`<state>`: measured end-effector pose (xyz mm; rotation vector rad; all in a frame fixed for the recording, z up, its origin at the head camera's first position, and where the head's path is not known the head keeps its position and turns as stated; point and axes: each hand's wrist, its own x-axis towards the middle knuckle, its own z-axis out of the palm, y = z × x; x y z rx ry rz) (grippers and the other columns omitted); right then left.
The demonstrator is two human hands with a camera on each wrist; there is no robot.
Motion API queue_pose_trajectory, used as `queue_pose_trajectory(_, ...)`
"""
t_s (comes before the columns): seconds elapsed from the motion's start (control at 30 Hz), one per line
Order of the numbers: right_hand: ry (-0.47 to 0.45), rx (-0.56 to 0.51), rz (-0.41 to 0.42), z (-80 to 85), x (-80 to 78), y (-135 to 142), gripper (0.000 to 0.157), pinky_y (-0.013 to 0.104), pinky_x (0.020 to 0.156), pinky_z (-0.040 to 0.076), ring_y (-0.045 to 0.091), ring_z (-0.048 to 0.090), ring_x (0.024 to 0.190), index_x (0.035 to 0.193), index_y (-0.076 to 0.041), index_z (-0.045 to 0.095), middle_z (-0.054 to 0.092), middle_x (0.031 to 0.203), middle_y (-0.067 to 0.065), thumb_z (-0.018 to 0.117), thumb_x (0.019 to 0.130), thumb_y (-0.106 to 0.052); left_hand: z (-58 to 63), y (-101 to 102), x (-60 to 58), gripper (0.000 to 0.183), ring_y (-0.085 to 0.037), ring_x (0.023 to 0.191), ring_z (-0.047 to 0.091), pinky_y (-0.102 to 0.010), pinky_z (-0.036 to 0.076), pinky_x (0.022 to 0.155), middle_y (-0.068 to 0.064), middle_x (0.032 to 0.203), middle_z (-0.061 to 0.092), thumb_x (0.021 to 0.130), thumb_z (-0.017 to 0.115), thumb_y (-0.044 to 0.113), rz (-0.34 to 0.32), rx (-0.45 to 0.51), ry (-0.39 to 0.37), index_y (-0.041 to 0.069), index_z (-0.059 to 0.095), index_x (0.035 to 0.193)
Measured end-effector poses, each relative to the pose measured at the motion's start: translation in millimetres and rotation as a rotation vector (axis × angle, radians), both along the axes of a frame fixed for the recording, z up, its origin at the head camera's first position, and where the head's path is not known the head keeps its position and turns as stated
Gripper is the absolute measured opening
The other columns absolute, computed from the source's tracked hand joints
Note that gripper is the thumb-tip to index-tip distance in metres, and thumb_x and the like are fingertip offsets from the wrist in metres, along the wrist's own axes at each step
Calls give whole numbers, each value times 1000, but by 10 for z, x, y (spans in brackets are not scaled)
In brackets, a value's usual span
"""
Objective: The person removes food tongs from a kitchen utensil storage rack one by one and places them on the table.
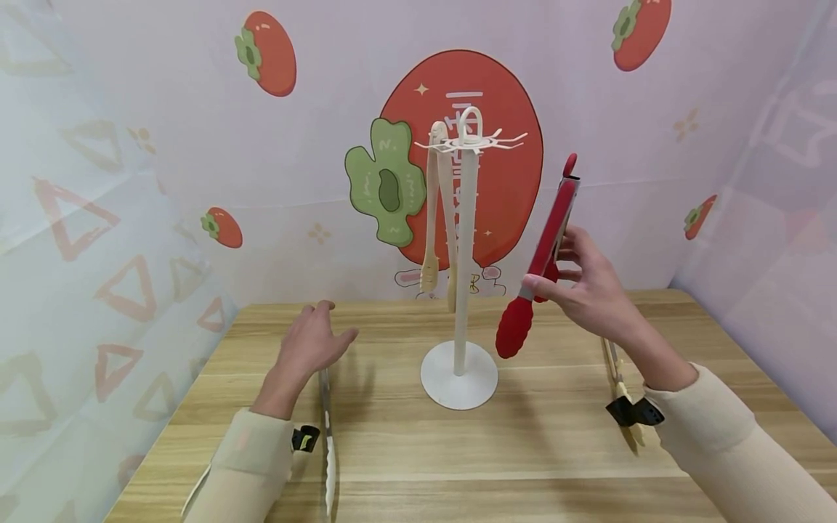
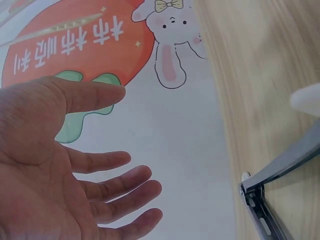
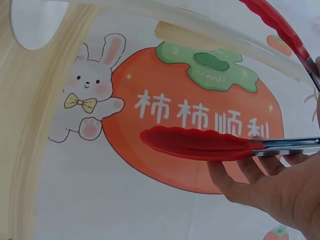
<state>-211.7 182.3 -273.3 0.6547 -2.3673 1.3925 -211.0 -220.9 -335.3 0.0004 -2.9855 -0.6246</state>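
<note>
My right hand (image 1: pixel 588 283) holds a pair of red tongs (image 1: pixel 552 232) in the air, right of the white stand. Their red scalloped heads (image 3: pixel 195 144) point down, and the loop end is up. Beige tongs (image 1: pixel 431 211) hang from a hook of the white utensil stand (image 1: pixel 466 254), on its left side. My left hand (image 1: pixel 314 341) hovers over the left of the table with fingers loosely spread, holding nothing. Beneath it lie metal tongs with white tips (image 1: pixel 330 443); their metal arms (image 2: pixel 280 165) also show in the left wrist view.
Another pair of tongs with a pale head (image 1: pixel 620 385) lies on the wooden table (image 1: pixel 405 457), partly behind my right wrist. The stand's round white base (image 1: pixel 451 396) rests near the middle. A printed cloth (image 1: pixel 314 167) hangs behind the table.
</note>
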Motion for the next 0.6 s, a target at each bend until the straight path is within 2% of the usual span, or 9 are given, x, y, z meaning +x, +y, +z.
queue_pose_trajectory(0.2,-13,10,-2,-45,6,50,70,54,97,46,31,50,115,147,-2,34,53,119,14,76,92,-14,30,30,-7,71,-51,117,53,-62,47,90,-35,135,48,96,65,39,-2,-12,0,-8,42,145)
queue_pose_trajectory(0.43,-45,43,-2,-102,21,103,75,63,99,44,35,49,118,149,-3,32,53,122,19,77,91,-18,57,46,-35,70,-49,118,53,-61,47,90,-33,135,49,96,64,39,-8,-9,15,-6,42,145)
queue_pose_trajectory(0.6,-89,74,-20,-154,22,147,76,58,93,49,37,53,116,150,-4,32,53,124,19,78,91,-22,79,67,-60,70,-47,119,52,-59,46,95,-33,134,50,95,64,37,-35,6,41,-7,43,145)
